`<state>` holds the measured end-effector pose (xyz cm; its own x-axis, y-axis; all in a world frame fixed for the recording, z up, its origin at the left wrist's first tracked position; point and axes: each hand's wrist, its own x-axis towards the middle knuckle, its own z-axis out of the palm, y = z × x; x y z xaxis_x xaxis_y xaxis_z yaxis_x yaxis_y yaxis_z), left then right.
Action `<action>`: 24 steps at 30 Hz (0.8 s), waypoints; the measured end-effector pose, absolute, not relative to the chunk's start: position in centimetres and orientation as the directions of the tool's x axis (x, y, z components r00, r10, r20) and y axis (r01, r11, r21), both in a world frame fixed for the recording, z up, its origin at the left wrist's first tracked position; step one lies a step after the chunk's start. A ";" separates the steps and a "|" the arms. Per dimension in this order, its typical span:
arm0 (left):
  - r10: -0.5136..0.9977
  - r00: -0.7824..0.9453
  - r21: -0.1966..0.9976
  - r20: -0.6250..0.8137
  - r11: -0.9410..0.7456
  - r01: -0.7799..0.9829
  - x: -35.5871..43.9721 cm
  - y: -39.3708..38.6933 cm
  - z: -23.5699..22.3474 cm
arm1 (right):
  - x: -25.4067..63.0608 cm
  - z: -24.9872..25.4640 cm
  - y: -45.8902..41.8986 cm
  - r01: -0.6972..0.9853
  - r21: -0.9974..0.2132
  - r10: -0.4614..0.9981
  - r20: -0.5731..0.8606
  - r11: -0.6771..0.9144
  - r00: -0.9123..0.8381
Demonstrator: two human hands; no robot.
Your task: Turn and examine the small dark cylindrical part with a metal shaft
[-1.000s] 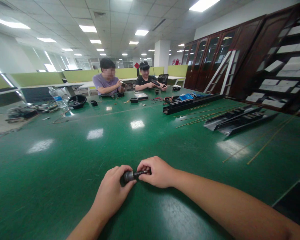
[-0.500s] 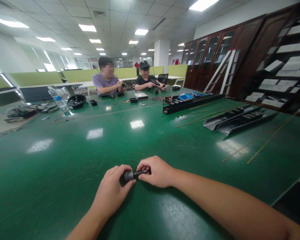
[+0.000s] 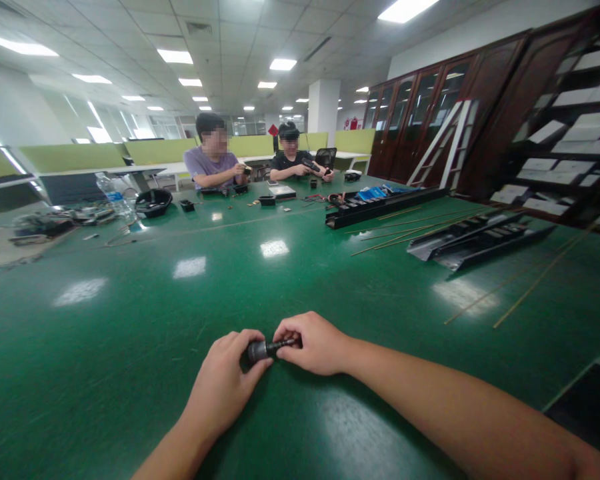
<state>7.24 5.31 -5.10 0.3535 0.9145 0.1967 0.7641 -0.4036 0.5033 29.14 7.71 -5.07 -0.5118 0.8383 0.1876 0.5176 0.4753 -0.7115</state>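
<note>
Evidently the work sits close to the body, where both wrists can bend inward toward one spot. The left hand (image 3: 233, 367) is curled, thumb and forefinger arched round the thick end of a dark cylindrical part (image 3: 259, 351), a hold that seems meant to steady it. The right hand (image 3: 313, 343) is nearly closed, its fingertips bunched at the slim stepped end, probably because so narrow a tip suits a pinch better than a full grasp; how firmly it presses, I can't tell. The part lies roughly sideways between the two hands, just above or on the green table (image 3: 145, 347); contact beneath is hidden.

Further off to the right, thin rods (image 3: 530, 289) lie flat, pointing away, and short metal channels (image 3: 460, 240) rest side by side, perhaps so their length runs along the table. Beyond them a long black channel (image 3: 365, 216) has blue items (image 3: 373, 193) in it. At the far side, a co-worker in purple (image 3: 205, 165) and another in black (image 3: 286, 163) each hold things up before them, presumably to see them better.
</note>
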 end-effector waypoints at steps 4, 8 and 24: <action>0.922 0.332 0.530 0.199 -0.387 0.755 7.4 5.3 -4.9 | 29.1 -4.5 7.6 0.504 -0.728 0.849 0.207 0.466 -0.486; 0.939 0.296 0.579 0.175 -0.341 0.741 7.3 5.4 -4.9 | 29.1 -4.3 7.7 0.454 -0.775 0.867 0.232 0.439 -0.442; 0.991 -0.054 0.827 0.126 -0.075 0.557 0.2 5.3 -2.7 | 29.0 -4.9 7.9 0.365 -0.866 0.886 0.166 0.341 -0.433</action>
